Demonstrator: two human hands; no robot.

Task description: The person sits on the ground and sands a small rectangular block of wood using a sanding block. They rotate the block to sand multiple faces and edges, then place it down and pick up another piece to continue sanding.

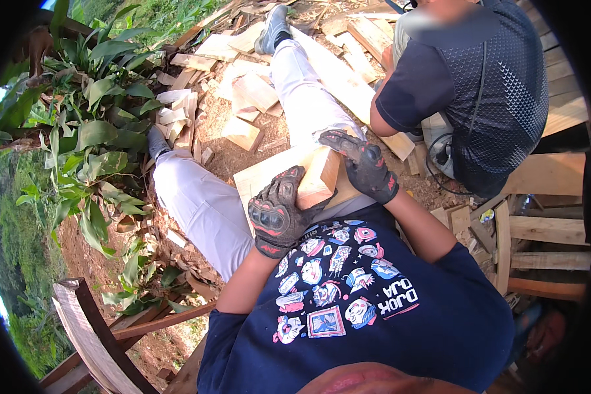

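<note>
Head view: both gloved hands are gripping a small wood block, left hand covering its lower edge, right hand hiding its far corner.

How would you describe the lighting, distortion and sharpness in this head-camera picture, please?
In the head view, hard sunlight bleaches the white trousers and the pale wood offcuts, while the left hand and right hand, both in black gloves, stay sharp around the wooden block. Fisheye bending curves the railing at lower left, and a black rim frames the picture. The co-worker's head area at top is smeared.
</note>
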